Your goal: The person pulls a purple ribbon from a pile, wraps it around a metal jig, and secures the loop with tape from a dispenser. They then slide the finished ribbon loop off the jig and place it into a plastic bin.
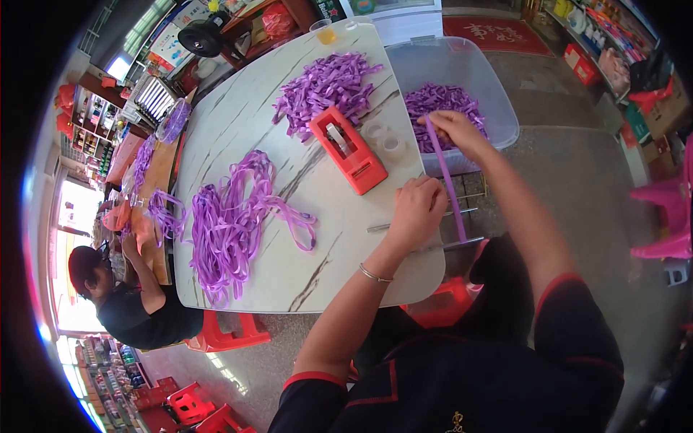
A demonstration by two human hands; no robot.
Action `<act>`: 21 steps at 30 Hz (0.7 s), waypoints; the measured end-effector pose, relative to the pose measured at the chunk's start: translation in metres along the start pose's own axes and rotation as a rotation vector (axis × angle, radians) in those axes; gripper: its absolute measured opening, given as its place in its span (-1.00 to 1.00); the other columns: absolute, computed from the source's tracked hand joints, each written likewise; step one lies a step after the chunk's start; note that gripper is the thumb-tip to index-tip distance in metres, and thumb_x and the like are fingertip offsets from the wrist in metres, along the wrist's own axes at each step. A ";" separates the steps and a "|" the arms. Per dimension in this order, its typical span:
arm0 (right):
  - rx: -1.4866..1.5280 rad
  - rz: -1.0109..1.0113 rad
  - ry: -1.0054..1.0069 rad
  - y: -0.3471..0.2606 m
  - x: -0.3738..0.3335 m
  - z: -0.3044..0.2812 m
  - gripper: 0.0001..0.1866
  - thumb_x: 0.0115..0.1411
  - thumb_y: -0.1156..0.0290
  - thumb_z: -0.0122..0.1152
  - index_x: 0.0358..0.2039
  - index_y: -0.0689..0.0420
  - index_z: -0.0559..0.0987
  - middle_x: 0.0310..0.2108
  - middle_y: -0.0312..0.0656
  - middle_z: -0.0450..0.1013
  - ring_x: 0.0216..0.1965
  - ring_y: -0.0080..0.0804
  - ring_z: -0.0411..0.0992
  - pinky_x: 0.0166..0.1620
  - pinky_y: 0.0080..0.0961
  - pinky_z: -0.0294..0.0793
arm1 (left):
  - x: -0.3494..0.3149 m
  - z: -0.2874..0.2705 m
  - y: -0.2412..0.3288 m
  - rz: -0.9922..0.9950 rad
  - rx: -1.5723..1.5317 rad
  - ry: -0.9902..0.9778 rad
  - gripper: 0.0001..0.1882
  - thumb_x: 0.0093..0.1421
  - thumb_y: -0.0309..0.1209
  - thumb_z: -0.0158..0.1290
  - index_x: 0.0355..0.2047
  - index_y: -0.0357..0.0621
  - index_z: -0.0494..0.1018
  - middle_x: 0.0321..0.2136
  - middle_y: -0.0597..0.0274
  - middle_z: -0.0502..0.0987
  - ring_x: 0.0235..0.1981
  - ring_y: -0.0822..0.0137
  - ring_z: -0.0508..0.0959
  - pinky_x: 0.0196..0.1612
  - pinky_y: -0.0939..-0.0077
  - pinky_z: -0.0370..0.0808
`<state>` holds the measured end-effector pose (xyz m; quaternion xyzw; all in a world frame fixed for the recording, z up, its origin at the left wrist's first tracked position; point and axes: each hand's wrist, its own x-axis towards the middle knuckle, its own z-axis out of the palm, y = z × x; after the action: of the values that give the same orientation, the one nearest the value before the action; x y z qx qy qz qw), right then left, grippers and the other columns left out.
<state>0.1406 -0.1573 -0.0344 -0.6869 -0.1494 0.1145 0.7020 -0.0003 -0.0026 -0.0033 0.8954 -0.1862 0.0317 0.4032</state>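
Purple ribbon strip (pixel 449 180) stretched tight between both hands. Left hand (pixel 419 209) fisted round the lower end, right hand (pixel 455 130) pinching the top over the clear bin (pixel 498 94).

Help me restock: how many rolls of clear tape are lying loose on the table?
2. Both clear tape rolls lie side by side on the marble-patterned table, just right of the red tape dispenser, near the clear plastic bin. Another roll sits mounted in the dispenser; others may be hidden.

Purple ribbon strip (pixel 449 184), taut and slanted, over the table edge
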 end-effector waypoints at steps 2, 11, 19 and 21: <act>0.005 0.221 0.028 0.038 -0.005 0.000 -0.71 0.18 0.19 -0.01 -0.30 0.13 0.53 -0.63 -0.47 0.27 -0.61 -0.74 0.18 -0.59 -0.76 0.13 | 0.000 -0.002 0.005 0.027 -0.039 0.021 -0.91 -0.02 -0.41 0.04 -0.53 -0.16 0.46 -0.56 0.24 0.40 -0.44 0.22 0.40 -0.35 0.34 0.28; 0.102 0.563 0.076 0.102 -0.172 0.050 -0.77 0.15 0.21 0.01 -0.38 0.09 0.52 -0.60 -0.45 0.32 -0.63 -0.72 0.22 -0.58 -0.73 0.15 | -0.004 -0.009 0.006 0.162 0.040 -0.069 -0.88 -0.10 -0.29 0.17 -0.54 -0.01 0.57 -0.57 0.30 0.39 -0.42 0.28 0.38 -0.34 0.37 0.26; 0.013 0.399 0.178 0.042 -0.326 0.098 -0.79 0.16 0.43 0.00 -0.24 0.23 0.52 -0.56 -0.34 0.35 -0.52 -0.68 0.28 -0.44 -0.73 0.28 | -0.004 -0.010 0.010 0.112 0.116 -0.162 -0.77 -0.20 -0.16 0.24 -0.53 0.05 0.58 -0.49 0.35 0.41 -0.29 0.25 0.37 -0.21 0.29 0.18; -0.015 0.369 0.193 -0.002 -0.337 0.104 -0.80 0.14 0.48 0.01 -0.25 0.24 0.52 -0.55 -0.32 0.36 -0.52 -0.66 0.29 -0.42 -0.72 0.30 | -0.004 -0.011 0.011 0.086 0.141 -0.183 -0.75 -0.22 -0.14 0.25 -0.53 0.05 0.58 -0.48 0.34 0.42 -0.27 0.25 0.37 -0.19 0.30 0.17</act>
<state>-0.2109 -0.1844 -0.0488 -0.7156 0.0464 0.1737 0.6749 -0.0072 0.0000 0.0111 0.9118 -0.2577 -0.0202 0.3190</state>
